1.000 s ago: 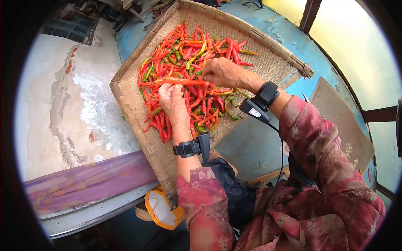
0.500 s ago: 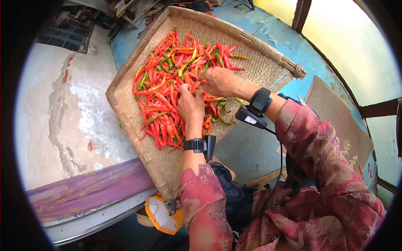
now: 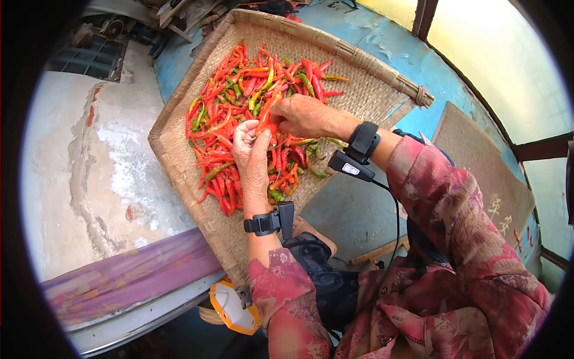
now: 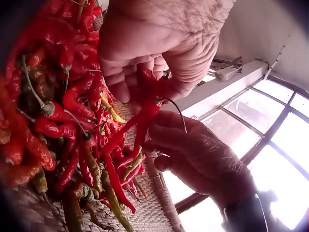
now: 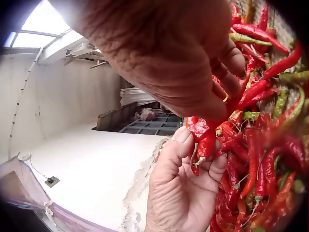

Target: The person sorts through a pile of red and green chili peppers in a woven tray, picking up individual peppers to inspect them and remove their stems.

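Observation:
Over a heap of chili peppers (image 3: 224,143), mostly red with some green, my two hands meet. My left hand (image 3: 251,157) pinches a few red chili peppers (image 5: 205,142) between thumb and fingers, their stem ends showing in the right wrist view. My right hand (image 3: 304,115), its fingers curled, grips the same red peppers farther along, toward the far side of the heap. A thin curved stem (image 4: 179,112) sticks out between both hands in the left wrist view. The heap lies in a woven tray (image 3: 371,90).
The tray's raised rim (image 3: 185,84) runs along its left and far sides. A cracked wall (image 3: 134,149) and a purple cloth (image 3: 137,257) are on the left. An orange-and-white object (image 3: 236,308) sits below the tray. Windows (image 3: 484,66) stand at the right.
A second ago the left hand held a long red pepper; half a second ago both hands were down in the heap. Now they hold red peppers together, the left hand shifted slightly left.

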{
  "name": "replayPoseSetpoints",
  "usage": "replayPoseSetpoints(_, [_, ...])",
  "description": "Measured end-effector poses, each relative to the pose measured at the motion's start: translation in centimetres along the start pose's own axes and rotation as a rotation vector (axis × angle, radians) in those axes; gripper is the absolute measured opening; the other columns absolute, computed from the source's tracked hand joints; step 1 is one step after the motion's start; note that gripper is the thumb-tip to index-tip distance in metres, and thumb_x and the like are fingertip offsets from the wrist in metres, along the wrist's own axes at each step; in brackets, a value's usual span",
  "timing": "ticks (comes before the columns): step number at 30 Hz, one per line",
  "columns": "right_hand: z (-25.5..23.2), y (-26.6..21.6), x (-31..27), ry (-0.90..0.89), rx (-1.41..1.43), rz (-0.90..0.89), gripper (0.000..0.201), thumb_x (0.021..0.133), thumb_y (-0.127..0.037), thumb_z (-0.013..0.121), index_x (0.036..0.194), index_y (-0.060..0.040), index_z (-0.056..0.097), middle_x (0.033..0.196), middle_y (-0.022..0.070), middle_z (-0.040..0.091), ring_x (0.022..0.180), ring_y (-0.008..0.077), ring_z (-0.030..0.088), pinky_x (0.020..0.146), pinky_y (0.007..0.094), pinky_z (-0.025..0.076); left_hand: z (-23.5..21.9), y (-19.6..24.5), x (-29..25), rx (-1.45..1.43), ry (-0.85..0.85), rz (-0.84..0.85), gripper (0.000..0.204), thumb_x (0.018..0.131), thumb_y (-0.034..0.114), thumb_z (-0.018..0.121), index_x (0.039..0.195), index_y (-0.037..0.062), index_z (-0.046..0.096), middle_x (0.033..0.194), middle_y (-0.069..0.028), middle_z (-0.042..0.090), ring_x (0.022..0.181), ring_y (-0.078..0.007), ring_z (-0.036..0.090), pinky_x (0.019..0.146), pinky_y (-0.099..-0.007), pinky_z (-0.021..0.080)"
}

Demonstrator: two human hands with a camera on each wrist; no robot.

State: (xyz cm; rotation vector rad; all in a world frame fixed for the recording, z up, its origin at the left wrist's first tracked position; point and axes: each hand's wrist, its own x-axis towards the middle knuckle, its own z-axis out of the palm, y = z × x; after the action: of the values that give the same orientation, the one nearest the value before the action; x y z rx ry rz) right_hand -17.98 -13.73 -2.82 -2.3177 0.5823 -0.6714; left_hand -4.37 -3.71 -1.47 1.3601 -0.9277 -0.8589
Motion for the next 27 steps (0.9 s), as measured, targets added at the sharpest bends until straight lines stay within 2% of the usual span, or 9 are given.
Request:
replayPoseSetpoints(4, [-0.9, -0.8, 0.0, 0.030, -0.047, 0.058, 0.016, 0.074, -0.008, 0.060, 0.090, -0.0057, 0.061, 0.068, 0.0134, 0.062, 0.068, 0.0329, 0.062, 0.064, 0.0412, 0.048, -0.3, 0.1, -0.2, 0.044, 0.025, -0.009, 0.028, 0.079, 0.002, 0.061, 0.103, 0.0013, 0.047, 0.091, -0.0059, 0.057, 0.073, -0.0087, 0.055, 0.064, -0.0209, 0.046])
replayPoseSetpoints(8, [-0.6, -0.7, 0.2, 0.009, -0.100, 0.117, 0.016, 0.073, -0.008, 0.061, 0.088, -0.0058, 0.061, 0.075, 0.0143, 0.061, 0.075, 0.0317, 0.062, 0.064, 0.0413, 0.048, -0.7, -0.4, 0.0, 0.040, 0.045, -0.026, 0.027, 0.078, 0.003, 0.060, 0.102, 0.0029, 0.048, 0.088, -0.0040, 0.059, 0.072, -0.0075, 0.055, 0.061, -0.0201, 0.045])
replayPoseSetpoints(10, [0.0, -1.3, 0.0, 0.326, -0.061, -0.100, 0.015, 0.071, -0.008, 0.062, 0.086, -0.0059, 0.061, 0.082, 0.0143, 0.058, 0.081, 0.0313, 0.060, 0.064, 0.0412, 0.048, -0.6, -0.3, 0.0, 0.042, 0.037, -0.052, 0.029, 0.077, 0.001, 0.060, 0.103, 0.0008, 0.047, 0.092, -0.0061, 0.057, 0.074, -0.0092, 0.056, 0.063, -0.0207, 0.047])
replayPoseSetpoints(15, [-0.3, -0.8, -0.1, 0.176, -0.245, -0.112, 0.016, 0.071, -0.008, 0.061, 0.086, -0.0043, 0.060, 0.084, 0.0135, 0.055, 0.081, 0.0306, 0.058, 0.064, 0.0400, 0.049, 0.5, -0.1, -0.1, 0.208, -0.069, 0.120, 0.036, 0.074, -0.002, 0.060, 0.107, 0.0003, 0.045, 0.094, -0.0088, 0.056, 0.075, -0.0105, 0.056, 0.065, -0.0220, 0.047])
replayPoseSetpoints(18, [-0.9, -0.5, -0.1, 0.201, -0.421, -0.070, 0.015, 0.072, -0.009, 0.059, 0.086, -0.0030, 0.059, 0.084, 0.0139, 0.055, 0.082, 0.0305, 0.058, 0.064, 0.0407, 0.049, 0.8, 0.4, -0.4, 0.221, -0.055, 0.044, 0.041, 0.074, -0.003, 0.061, 0.111, 0.0010, 0.044, 0.094, -0.0092, 0.055, 0.075, -0.0104, 0.055, 0.066, -0.0226, 0.048])
replayPoseSetpoints(21, [-2.2, -0.3, -0.2, 0.173, -0.487, 0.161, 0.014, 0.073, -0.010, 0.058, 0.084, -0.0016, 0.058, 0.085, 0.0146, 0.055, 0.083, 0.0308, 0.058, 0.064, 0.0415, 0.049, -0.1, -0.3, -0.1, 0.171, 0.035, -0.021, 0.044, 0.074, -0.003, 0.061, 0.114, 0.0018, 0.043, 0.092, -0.0084, 0.054, 0.074, -0.0111, 0.055, 0.066, -0.0227, 0.048])
replayPoseSetpoints(23, [-2.7, 0.1, -0.3, 0.451, -0.541, 0.184, 0.020, 0.067, -0.010, 0.064, 0.084, 0.0011, 0.060, 0.088, 0.0174, 0.056, 0.086, 0.0322, 0.059, 0.068, 0.0423, 0.051, -0.7, -0.9, 0.3, 0.144, 0.055, -0.037, 0.045, 0.075, -0.004, 0.061, 0.116, 0.0019, 0.042, 0.092, -0.0078, 0.054, 0.075, -0.0113, 0.055, 0.067, -0.0226, 0.047])
replayPoseSetpoints(25, [-2.2, 0.5, 0.0, 0.428, -0.460, 0.182, 0.023, 0.075, -0.012, 0.058, 0.095, -0.0010, 0.059, 0.085, 0.0165, 0.057, 0.088, 0.0324, 0.058, 0.067, 0.0430, 0.049, -0.5, -0.5, 0.4, 0.024, 0.066, -0.038, 0.046, 0.076, -0.004, 0.061, 0.117, 0.0021, 0.042, 0.093, -0.0077, 0.054, 0.077, -0.0109, 0.054, 0.068, -0.0222, 0.047])
replayPoseSetpoints(27, [-1.2, 0.6, 0.0, 0.063, -0.157, -0.066, 0.028, 0.075, -0.016, 0.060, 0.100, -0.0027, 0.059, 0.089, 0.0181, 0.058, 0.090, 0.0330, 0.058, 0.069, 0.0426, 0.049, 0.0, -0.3, 0.3, -0.011, 0.043, -0.049, 0.047, 0.076, -0.005, 0.062, 0.117, 0.0023, 0.041, 0.094, -0.0075, 0.053, 0.078, -0.0103, 0.054, 0.070, -0.0219, 0.047])
